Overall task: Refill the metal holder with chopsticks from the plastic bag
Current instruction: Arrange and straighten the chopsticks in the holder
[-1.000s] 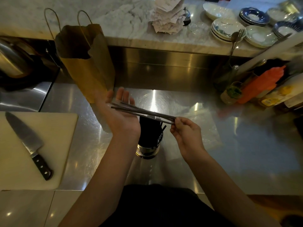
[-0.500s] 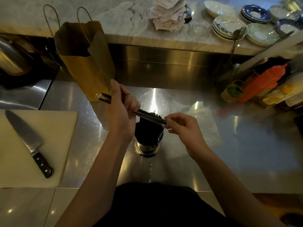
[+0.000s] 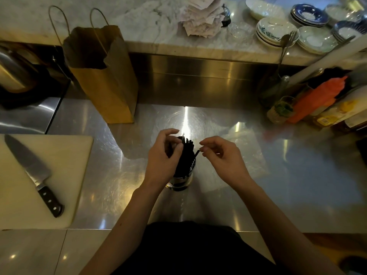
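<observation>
The metal holder [image 3: 181, 180] stands on the steel counter straight in front of me, packed with dark chopsticks [image 3: 185, 155] standing upright. My left hand [image 3: 163, 157] cups the tops of the bundle from the left, thumb pressed against the sticks and fingers curled over them. My right hand [image 3: 220, 155] hovers just right of the holder, fingers loosely bent, its fingertips at the tip of one chopstick that leans out to the right. The clear plastic bag [image 3: 244, 153] lies flat on the counter under and beyond my right hand.
A brown paper bag [image 3: 103, 76] stands behind and to the left. A knife [image 3: 33, 173] lies on the cutting board [image 3: 75, 155] at the left. Sauce bottles [image 3: 317, 98] crowd the right; stacked dishes [image 3: 276, 30] sit on the marble ledge.
The bundle, held level between both hands a second ago, was tipped down and now stands in the holder. My right hand has let go of its end and my left moved to the tops.
</observation>
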Demonstrator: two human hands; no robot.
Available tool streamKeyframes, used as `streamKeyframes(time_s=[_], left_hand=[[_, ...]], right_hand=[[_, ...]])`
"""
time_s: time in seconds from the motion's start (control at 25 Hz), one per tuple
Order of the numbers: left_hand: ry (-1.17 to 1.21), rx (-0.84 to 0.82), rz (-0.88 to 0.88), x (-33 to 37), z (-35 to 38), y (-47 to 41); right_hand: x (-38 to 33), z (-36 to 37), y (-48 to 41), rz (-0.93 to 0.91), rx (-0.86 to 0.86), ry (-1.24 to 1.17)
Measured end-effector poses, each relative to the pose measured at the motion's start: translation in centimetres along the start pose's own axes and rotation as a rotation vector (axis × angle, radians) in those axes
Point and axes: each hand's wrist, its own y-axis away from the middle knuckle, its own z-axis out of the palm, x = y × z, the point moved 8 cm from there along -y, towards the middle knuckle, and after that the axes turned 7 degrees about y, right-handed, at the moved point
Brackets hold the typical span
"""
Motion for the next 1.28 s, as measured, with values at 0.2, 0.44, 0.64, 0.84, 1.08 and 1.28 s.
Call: streamKeyframes(time_s=[0.2, 0.44, 0.64, 0.84, 1.08, 1.28], left_hand=[[-0.186, 0.091, 0.239, 1.5, -1.0, 0.3], [-0.481, -0.067, 0.15, -2.1, 0.0, 0.1], [-0.567, -0.169, 0.147, -3.6, 0.4, 0.3], [-0.497, -0.214, 0.137, -4.0, 0.4, 0.3], [-0.381, -0.246, 0.141, -3.8, 0.4, 0.6], [-0.339, -0.144, 0.188, -0.6, -0.4, 0.0]], right_hand=[[-0.3, 0.2, 0.5, -0.061, 0.046, 0.063], [0.3, 2.6, 0.7, -0.056, -0.054, 0.153], [0.2, 4.8, 1.2, -0.07, -0.2, 0.18], [0.0, 5.5, 1.2, -0.091, -0.246, 0.201], [0.9, 6.1, 1.3, -0.046, -0.272, 0.144], [1.6, 4.6, 1.4, 0.011, -0.178, 0.026]])
